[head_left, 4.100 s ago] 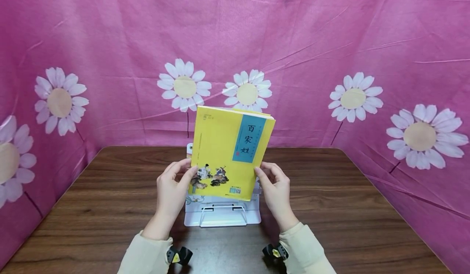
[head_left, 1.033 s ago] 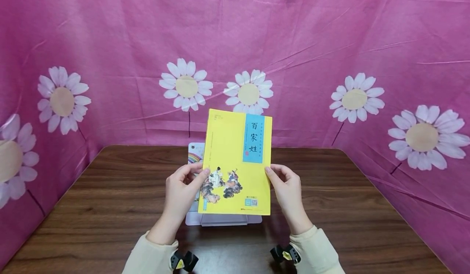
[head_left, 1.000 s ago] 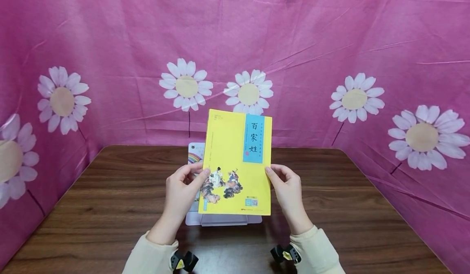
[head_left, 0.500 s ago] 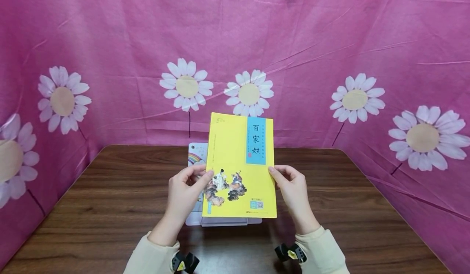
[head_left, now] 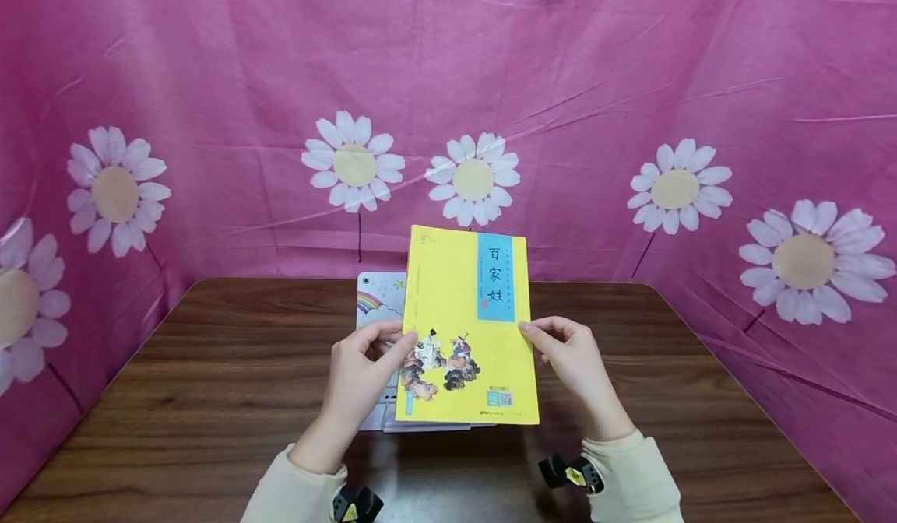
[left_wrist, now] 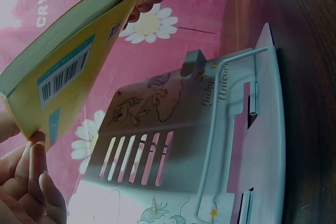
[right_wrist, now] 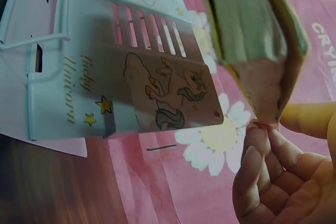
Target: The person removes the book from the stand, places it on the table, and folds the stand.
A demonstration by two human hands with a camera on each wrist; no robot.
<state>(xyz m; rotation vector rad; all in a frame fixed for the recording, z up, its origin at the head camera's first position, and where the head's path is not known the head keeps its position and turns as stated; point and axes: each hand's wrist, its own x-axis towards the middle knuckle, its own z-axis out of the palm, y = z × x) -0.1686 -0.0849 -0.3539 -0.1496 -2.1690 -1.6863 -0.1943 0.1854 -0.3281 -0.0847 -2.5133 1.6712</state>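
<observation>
A yellow paperback book (head_left: 466, 289) with a blue title panel and a small painted scene is held up by both hands, front cover facing the head camera. My left hand (head_left: 364, 375) pinches its left edge low down, thumb on the cover and fingers behind. At the right edge my right hand (head_left: 571, 359) pinches it the same way. The left wrist view shows the barcode (left_wrist: 64, 74) on the back cover. Behind the book stands a white bookstand (left_wrist: 194, 108) printed with unicorns, stars and a rainbow; in the head view the book hides most of it. The book is apart from the stand.
The stand's wire page holder (left_wrist: 210, 135) sticks out at its front. Both stand on a dark wooden table (head_left: 231, 367). A pink cloth (head_left: 561, 56) with white daisies hangs around the table's back and sides. Each wrist carries a small black camera (head_left: 571, 472).
The book, held by both hands throughout, has moved down and to the right. More of the stand's left side, with its rainbow, now shows. The stand has not moved.
</observation>
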